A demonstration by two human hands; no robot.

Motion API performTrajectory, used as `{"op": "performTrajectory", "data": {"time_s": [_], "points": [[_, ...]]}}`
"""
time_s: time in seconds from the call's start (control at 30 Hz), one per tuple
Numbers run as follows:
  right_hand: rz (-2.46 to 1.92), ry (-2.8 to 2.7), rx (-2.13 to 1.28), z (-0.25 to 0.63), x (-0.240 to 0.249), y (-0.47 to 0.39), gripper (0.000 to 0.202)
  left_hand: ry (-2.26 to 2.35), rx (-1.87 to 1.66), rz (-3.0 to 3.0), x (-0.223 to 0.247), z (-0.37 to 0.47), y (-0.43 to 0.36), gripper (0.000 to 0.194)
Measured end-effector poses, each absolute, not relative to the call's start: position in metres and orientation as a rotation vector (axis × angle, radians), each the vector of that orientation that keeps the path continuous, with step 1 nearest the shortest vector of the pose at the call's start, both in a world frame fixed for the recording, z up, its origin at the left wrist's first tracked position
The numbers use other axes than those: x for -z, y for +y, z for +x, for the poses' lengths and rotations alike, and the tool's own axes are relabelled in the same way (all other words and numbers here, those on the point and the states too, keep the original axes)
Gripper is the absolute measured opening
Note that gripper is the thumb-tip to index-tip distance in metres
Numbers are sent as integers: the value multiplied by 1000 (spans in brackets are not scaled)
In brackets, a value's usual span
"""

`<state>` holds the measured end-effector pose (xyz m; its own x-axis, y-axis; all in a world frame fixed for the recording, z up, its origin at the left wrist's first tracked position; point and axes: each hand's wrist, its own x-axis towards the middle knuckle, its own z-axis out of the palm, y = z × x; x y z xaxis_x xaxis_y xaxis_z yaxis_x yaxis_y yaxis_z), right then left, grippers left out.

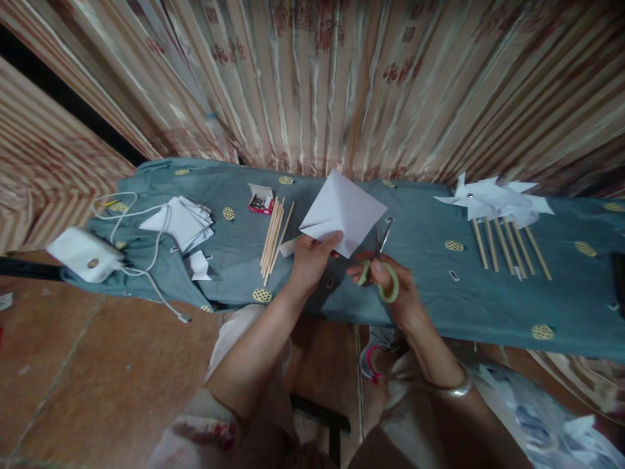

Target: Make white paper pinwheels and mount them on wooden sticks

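Observation:
A square sheet of white paper, turned corner-up and slit near its lower left side, is held by my left hand, the thumb on top near the lower edge. Just right of the paper, my right hand holds scissors with pale green handles. The metal blades point up and away, a little apart, beside the paper's right side. Behind my left hand a small strip of white paper shows partly.
Wooden sticks and a red box of small metal pieces lie left of my hands. Further left are stacked white papers and a white power bank with cables. White paper pinwheels on sticks lie right on the green cloth.

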<state>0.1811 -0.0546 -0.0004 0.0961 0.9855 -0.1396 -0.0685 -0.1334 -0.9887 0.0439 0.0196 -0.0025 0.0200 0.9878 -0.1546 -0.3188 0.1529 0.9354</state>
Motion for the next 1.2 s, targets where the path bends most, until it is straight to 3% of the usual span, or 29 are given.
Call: {"op": "performTrajectory", "data": {"time_s": [0.23,1.2], "points": [[-1394,-1227,-1506,171,4,-77,42,1015,-1279,792,-1,36,26,24],[-1374,-1012,-1478,168,1,-67,41,995,-1174,757,1,48,17,11]]}}
